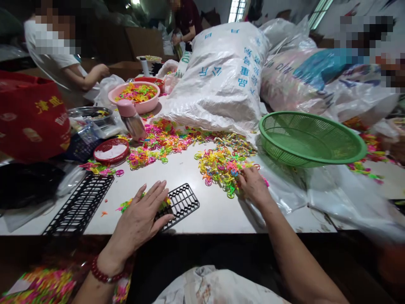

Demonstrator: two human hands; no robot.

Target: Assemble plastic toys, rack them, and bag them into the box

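Observation:
My left hand [141,213] lies flat with its fingers stretched out over a black plastic grid rack [186,202] near the table's front edge. Small coloured plastic pieces [125,205] show from under the hand, on the rack's covered left part. My right hand [255,185] is at the right side of a loose pile of bright plastic pieces [221,166], many with round spoked ends. Its fingers are curled in among the pieces, and what they pinch is hidden.
More black racks [80,202] lie at left. Behind them stand a red basket [112,152], a pink-lidded bottle [131,120] and a pink basin [136,99]. A green basket [311,139] sits at right, beyond plastic bags [284,194]. A large white sack [221,76] and two people stand behind.

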